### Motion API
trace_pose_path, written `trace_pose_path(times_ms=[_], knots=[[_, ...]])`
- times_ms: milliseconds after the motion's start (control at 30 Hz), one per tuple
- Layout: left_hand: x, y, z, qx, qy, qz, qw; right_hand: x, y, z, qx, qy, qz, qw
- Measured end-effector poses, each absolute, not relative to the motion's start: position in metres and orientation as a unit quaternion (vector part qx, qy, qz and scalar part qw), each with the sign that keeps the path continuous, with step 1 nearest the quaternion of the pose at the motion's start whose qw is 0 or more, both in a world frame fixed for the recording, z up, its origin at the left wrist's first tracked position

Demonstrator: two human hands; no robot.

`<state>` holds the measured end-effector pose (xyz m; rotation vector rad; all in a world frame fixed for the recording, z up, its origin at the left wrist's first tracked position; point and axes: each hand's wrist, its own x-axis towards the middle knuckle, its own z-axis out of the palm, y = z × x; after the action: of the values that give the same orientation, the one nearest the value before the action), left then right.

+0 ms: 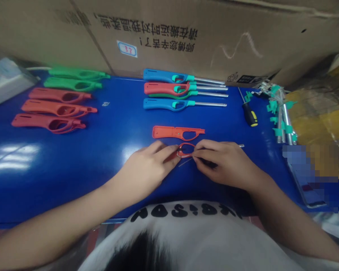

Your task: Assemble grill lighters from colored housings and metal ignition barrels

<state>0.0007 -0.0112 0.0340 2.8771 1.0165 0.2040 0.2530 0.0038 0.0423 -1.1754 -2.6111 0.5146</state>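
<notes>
Glossy blue bench (124, 124), w/ both hands pinched narrow on a thin red plastic shell (188, 143) w/ oval opening, close to the wearer: L hand (149, 162) on its L end, R hand (224, 160) on its R end. Just beyond, a matching smooth orange half (164, 132) lies flat. Farther back, assembled lighters (158, 104) w/ shiny slim metal tubes, near a brown cardboard box (164, 56); red & green plastic handles (39, 107) at L; blk/yellow screwdriver (250, 114) at R.
</notes>
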Motion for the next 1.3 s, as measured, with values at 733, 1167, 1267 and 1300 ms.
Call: trace_pose_path(times_ms=[733,1167,1267,1300], knots=[[0.001,-0.015,0.032,0.938,0.341,0.055,0.025,0.254,0.004,0.04,-0.38,-0.901,0.172,0.122],[0.01,-0.034,0.034,0.943,0.322,0.006,-0.084,0.248,0.001,0.039,-0.376,-0.912,0.126,0.104],[0.009,-0.034,0.032,0.943,0.327,-0.011,-0.065,0.248,0.001,0.037,-0.366,-0.919,0.11,0.099],[0.009,-0.034,0.032,0.943,0.328,-0.015,-0.061,0.248,0.001,0.037,-0.36,-0.922,0.104,0.097]])
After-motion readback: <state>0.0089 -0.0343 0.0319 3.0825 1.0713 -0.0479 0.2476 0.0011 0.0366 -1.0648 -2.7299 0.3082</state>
